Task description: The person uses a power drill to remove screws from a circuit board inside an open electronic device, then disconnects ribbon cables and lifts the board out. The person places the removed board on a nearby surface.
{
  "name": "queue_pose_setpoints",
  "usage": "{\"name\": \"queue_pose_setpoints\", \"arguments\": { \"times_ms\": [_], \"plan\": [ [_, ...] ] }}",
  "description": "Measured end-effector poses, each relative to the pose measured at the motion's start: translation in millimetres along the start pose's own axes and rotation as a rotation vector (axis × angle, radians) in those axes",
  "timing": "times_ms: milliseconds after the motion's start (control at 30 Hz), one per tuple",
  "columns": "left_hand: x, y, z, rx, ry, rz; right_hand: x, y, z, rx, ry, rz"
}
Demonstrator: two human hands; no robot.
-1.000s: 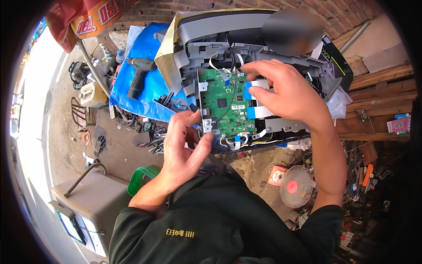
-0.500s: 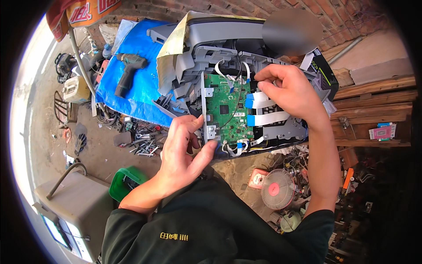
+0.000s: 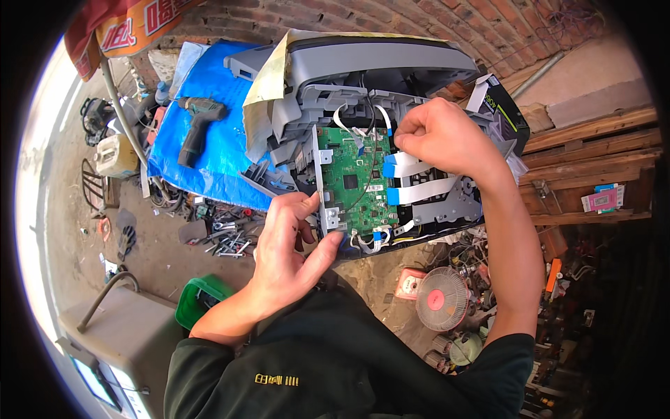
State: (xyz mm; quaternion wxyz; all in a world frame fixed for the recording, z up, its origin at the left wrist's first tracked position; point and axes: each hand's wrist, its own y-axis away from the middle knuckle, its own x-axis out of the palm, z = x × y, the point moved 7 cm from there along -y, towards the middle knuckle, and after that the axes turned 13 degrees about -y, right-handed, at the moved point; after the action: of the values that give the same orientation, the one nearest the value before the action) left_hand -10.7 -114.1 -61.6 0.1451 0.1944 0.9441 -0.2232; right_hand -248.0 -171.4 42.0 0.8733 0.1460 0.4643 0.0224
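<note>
A green circuit board sits on a metal bracket in an opened grey machine that looks like a printer. My left hand grips the bracket's lower left edge, thumb at the near corner and fingers at the side. My right hand is closed in a pinch at the board's upper right edge; what its fingertips hold is hidden. Just below them, two wide white ribbon cables with blue ends meet the board's right edge. A narrower white ribbon cable loops above, and a thin black wire crosses the board.
A cordless drill lies on a blue sheet at the left. Loose tools and a green bin are on the floor. A fan and scrap parts lie at the near right, below stacked wooden planks.
My right hand has moved slightly left and down, its fingertips now closer to the board's upper right edge. My left hand keeps its grip. The whole view has shifted a little.
</note>
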Motion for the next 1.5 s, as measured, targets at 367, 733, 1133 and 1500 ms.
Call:
{"name": "queue_pose_setpoints", "arguments": {
  "times_ms": [367, 733, 1133, 1500],
  "plan": [
    [-1, -2, -2, -0.01, -0.001, -0.001, 0, -16, 10, 0.161, 0.231, 0.049],
    [-1, -4, 1, -0.018, 0.022, -0.023, 6, -20, 9, 0.267, 0.184, 0.09],
    [-25, -20, -24, 0.077, -0.197, -0.018, 6, -21, 0, 0.215, 0.076, 0.055],
    [8, -57, -109, 0.645, -0.543, 0.585, 8, -19, 4, 0.083, 0.126, 0.044]
  ]
}}
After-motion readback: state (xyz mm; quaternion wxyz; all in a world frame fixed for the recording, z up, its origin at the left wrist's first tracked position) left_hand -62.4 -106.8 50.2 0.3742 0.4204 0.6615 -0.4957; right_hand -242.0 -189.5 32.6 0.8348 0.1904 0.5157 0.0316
